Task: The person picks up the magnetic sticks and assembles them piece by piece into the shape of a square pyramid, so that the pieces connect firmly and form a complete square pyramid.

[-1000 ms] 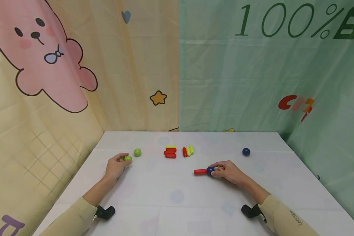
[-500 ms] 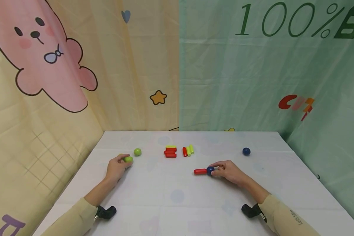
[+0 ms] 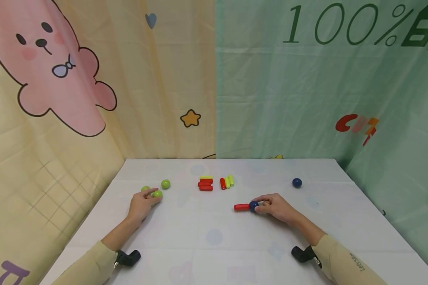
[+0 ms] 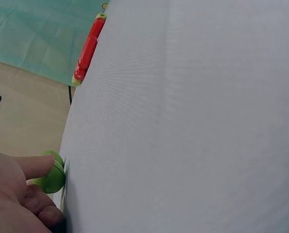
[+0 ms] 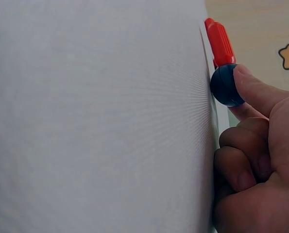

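Observation:
In the head view my left hand [image 3: 140, 206] pinches a green ball [image 3: 157, 194] between thumb and fingers, low over the white table. Another green ball [image 3: 145, 189] shows partly behind its knuckles, and a third green ball [image 3: 165, 184] lies just beyond the fingertips. My right hand [image 3: 276, 208] grips a dark blue ball [image 5: 225, 85] with thumb and index finger. A short red rod [image 5: 221, 42] joins that ball end-on and points left in the head view. The other right fingers are curled under, as the right wrist view shows.
Red rods [image 3: 205, 188] and a yellow-green rod lie stacked in parallel at the table's back middle. Beside them lie a red rod [image 3: 222, 183] and yellow-green rods [image 3: 227, 183]. A second dark blue ball [image 3: 297, 183] sits at back right. Printed curtains [image 3: 271, 99] surround the table [image 3: 207, 261].
My left hand has shifted the pinched green ball slightly right and nearer me, and a green ball behind the knuckles has come into sight. My right hand holds still.

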A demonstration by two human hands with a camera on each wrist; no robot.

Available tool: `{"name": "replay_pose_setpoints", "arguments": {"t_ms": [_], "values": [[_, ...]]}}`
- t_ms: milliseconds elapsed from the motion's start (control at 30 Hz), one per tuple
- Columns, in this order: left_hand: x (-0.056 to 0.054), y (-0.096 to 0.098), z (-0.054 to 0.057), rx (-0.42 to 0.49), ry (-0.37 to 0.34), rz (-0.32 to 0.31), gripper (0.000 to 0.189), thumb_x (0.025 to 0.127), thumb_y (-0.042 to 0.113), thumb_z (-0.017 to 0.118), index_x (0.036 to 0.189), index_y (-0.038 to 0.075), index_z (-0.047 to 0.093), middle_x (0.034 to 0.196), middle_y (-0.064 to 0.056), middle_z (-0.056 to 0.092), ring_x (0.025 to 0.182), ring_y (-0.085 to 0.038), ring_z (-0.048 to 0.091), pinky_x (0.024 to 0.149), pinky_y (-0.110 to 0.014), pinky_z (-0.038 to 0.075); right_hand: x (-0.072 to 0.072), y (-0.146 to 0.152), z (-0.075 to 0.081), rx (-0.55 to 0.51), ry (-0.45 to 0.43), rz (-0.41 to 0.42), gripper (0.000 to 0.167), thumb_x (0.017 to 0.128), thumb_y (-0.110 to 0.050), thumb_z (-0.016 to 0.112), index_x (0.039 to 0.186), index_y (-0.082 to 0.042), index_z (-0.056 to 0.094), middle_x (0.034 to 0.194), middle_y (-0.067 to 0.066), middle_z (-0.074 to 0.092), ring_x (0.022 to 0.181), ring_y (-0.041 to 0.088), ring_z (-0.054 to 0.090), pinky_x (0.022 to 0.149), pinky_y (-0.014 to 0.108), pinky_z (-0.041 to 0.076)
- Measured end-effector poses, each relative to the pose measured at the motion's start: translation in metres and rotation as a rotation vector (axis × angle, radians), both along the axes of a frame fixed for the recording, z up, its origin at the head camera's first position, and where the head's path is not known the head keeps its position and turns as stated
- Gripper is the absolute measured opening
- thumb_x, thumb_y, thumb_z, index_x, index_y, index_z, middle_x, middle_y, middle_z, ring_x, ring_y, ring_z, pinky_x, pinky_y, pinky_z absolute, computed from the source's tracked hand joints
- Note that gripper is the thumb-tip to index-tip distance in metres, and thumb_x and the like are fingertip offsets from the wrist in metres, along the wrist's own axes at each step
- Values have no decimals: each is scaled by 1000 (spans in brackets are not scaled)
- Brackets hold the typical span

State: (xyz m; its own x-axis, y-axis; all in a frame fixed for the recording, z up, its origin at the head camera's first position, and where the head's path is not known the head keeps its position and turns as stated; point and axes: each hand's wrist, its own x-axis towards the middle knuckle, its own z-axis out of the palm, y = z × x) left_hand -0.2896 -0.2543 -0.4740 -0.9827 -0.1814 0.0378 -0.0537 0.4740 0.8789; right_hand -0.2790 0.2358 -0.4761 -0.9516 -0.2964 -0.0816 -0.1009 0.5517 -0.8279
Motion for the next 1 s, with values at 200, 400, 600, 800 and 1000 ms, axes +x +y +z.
{"name": "replay_pose_setpoints", "arguments": {"t_ms": [200,400,600,800,1000], "values": [[2,3,4,-59,-3,-1,46,89,17,75,131,1,65,74,-1,45,71,-16,42,58,-27,35,0,0,1,1,4,2,45,87,-35,79,124,-10,71,63,-3,38,60,14,37,55,24,28],[4,8,9,-124,-12,-13,44,87,22,77,125,1,69,84,-4,44,78,-20,41,62,-30,34,0,0,1,-6,8,5,45,87,-34,79,123,-9,71,63,-4,38,59,13,36,54,23,28],[4,10,11,-115,-16,-21,44,86,22,78,123,0,71,72,-3,43,63,-15,37,52,-27,32,0,0,1,-13,24,21,44,87,-32,78,123,-8,72,63,-4,37,58,12,35,53,23,28],[4,16,9,-74,-44,-36,45,86,25,79,123,3,71,125,-25,57,93,-26,44,63,-29,34,-1,1,-1,-21,23,28,44,87,-33,79,122,-7,72,62,-4,37,58,11,35,53,23,28],[4,25,9,-57,-55,-67,46,86,28,80,124,5,71,133,-21,57,103,-27,46,73,-30,35,-1,1,-1,-31,23,31,44,87,-32,79,122,-7,71,63,-4,37,58,11,35,54,23,28]]}}
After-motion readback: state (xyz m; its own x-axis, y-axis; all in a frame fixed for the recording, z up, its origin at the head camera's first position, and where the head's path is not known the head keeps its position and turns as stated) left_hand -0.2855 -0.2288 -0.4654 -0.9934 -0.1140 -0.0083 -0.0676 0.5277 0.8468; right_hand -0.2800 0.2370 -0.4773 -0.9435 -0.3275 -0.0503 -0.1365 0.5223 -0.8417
